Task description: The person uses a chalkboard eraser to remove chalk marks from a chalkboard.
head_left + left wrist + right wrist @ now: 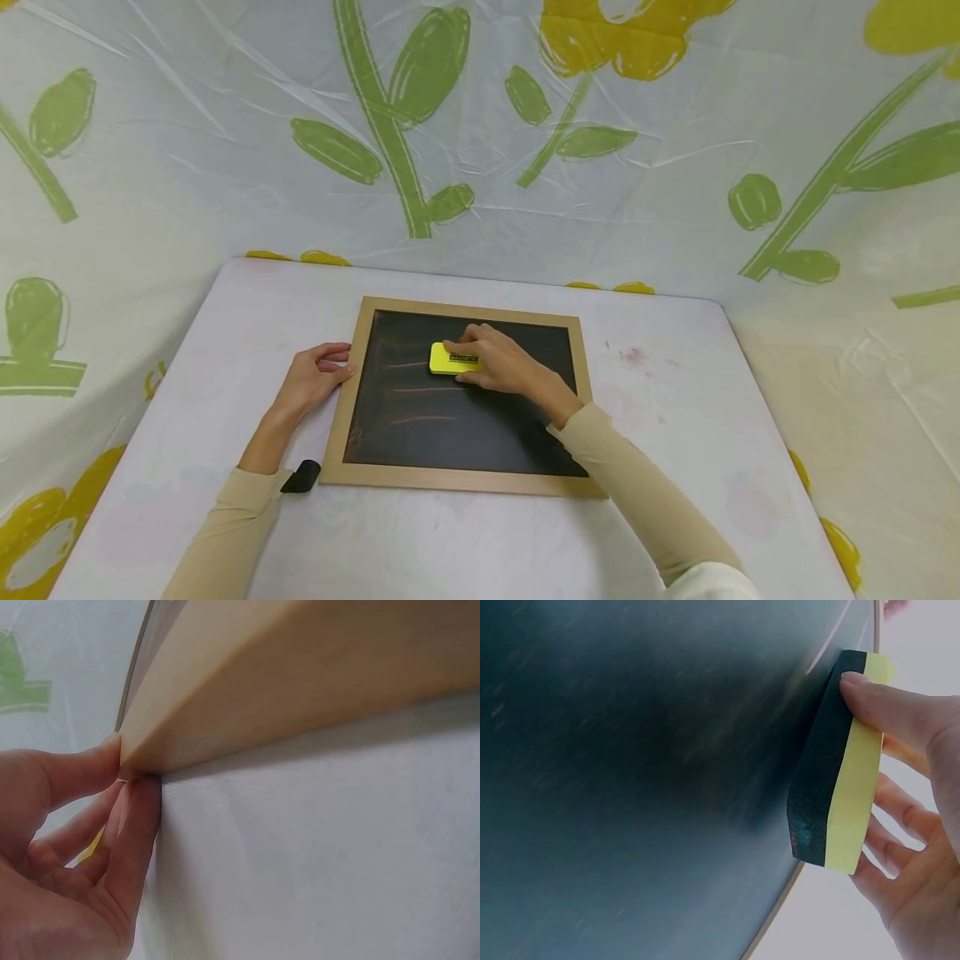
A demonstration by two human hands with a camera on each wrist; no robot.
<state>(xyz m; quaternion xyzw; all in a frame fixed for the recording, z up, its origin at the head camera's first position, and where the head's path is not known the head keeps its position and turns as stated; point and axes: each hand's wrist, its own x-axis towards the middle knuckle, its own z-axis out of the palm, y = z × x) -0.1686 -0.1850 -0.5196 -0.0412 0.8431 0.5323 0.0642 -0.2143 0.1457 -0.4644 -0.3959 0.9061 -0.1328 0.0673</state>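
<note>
Your right hand (pixel 501 363) grips the yellow eraser (pixel 453 359) and presses its dark felt side on the chalkboard (pixel 480 433), in the upper middle part. Your left hand (pixel 318 371) pinches the wooden frame (pixel 354 392) at its left edge, thumb on top.
</note>
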